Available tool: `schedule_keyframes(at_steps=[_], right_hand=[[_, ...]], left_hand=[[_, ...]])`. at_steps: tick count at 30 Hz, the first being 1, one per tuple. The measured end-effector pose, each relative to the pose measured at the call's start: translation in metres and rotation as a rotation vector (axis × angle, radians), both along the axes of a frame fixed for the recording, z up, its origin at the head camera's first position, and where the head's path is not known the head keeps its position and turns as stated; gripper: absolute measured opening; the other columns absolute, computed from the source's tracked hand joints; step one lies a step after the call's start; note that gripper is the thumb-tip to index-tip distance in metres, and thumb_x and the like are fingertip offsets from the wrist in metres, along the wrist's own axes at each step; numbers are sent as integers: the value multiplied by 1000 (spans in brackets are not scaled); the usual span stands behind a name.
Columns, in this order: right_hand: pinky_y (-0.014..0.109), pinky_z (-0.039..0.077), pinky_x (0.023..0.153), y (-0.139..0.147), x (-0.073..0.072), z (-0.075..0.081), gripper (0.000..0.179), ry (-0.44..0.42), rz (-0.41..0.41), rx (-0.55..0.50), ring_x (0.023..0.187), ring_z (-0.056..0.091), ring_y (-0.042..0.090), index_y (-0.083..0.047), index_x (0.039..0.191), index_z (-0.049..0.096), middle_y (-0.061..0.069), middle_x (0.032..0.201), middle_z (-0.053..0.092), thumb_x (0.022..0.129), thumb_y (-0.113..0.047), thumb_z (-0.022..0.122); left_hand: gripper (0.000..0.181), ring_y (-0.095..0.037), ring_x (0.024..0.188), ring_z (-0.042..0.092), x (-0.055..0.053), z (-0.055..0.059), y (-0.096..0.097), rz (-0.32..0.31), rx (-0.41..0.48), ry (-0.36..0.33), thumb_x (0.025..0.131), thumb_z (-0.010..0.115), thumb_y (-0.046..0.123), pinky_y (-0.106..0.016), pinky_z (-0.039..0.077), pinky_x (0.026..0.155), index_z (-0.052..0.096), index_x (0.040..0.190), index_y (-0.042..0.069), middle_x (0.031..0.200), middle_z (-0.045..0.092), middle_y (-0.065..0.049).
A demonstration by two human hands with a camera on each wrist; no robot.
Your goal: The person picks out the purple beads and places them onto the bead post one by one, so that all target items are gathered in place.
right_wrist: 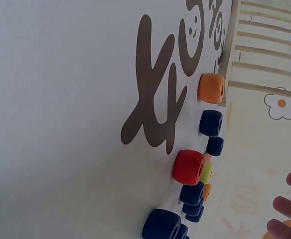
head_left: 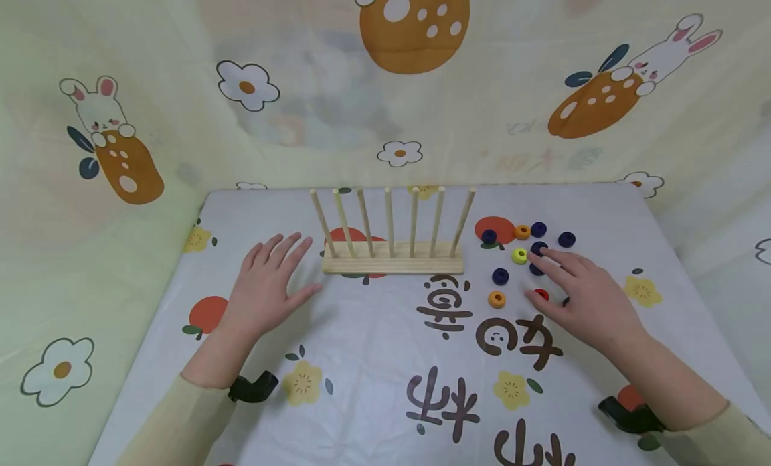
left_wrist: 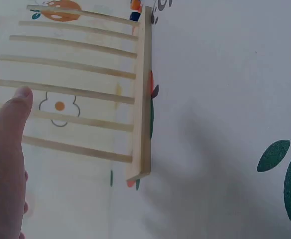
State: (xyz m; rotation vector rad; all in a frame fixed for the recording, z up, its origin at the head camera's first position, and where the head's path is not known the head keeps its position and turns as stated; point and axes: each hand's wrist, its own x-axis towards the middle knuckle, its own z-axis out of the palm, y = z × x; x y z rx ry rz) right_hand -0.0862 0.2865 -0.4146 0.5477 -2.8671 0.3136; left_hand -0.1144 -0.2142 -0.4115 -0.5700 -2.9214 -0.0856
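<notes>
A wooden rack (head_left: 393,266) with several upright round pegs stands toward the back of the table. My left hand (head_left: 262,295) is just left of it, fingers spread and holding nothing; its thumb (left_wrist: 8,124) overlaps the pegs in the left wrist view. Right of the rack lie loose beads with holes: several dark blue beads (head_left: 500,276), two orange ones (head_left: 496,299), a yellow one (head_left: 520,256) and a red one (right_wrist: 188,168). Over the right part of this group hovers my right hand (head_left: 593,305), its fingers extended and partly hiding the red bead and some blue ones.
A white cloth (head_left: 361,345) printed with fruit, flowers and brown lettering covers the table. Behind it hangs a pale curtain (head_left: 325,138) with rabbits and flowers, which also closes off both sides. Each wrist wears a black strap mount (head_left: 253,387).
</notes>
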Motion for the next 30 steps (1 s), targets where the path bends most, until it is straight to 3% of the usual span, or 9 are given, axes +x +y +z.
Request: schedule_keyframes(at_steps=[15,30], right_hand=[[60,44,94,-12,-12,-6,52,-160,-77,12,123,50,43,-10,135,61,21,133,58,89,-32,73],[61,43,95,-15,-28,-22,49,-288,-133,11,125,48,44,-11,137,60,23,135,56,96,-38,63]], left_hand=[[79,-36,141,31,-17,-17,1,46,134,-119,93,62,52,-57,26,111,31,156,15,154,37,-10],[75,-35,139,35,-36,-41,4,87,167,-220,95,60,52,-57,33,107,33,156,18,152,41,-10]])
